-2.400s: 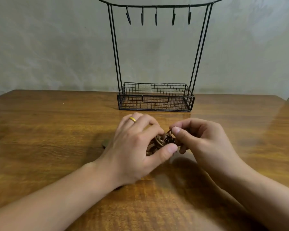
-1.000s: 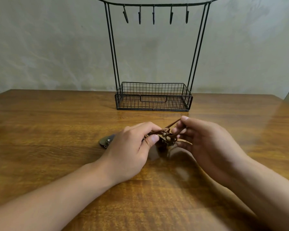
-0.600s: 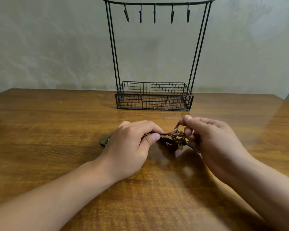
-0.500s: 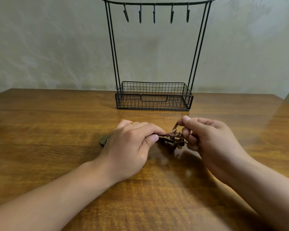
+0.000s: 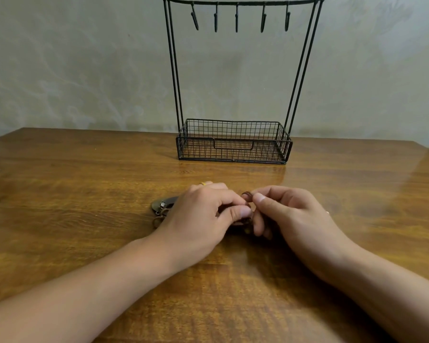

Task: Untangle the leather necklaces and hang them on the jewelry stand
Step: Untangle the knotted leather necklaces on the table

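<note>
Your left hand (image 5: 198, 216) and right hand (image 5: 290, 214), knuckles up, fingers curled, pinch the tangled brown leather necklaces (image 5: 246, 220) between them, low over the wooden table (image 5: 84, 184). Black wire jewelry stand (image 5: 233, 142) behind, hooks bare.

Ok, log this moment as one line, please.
phase: untangling | left hand: pinches cords | right hand: pinches cords | pendant: on table | stand hooks: bare

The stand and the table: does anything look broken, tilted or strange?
Nothing stands out. The stand is upright with all five hooks bare; both hands pinch the tangled necklaces on the table.
</note>
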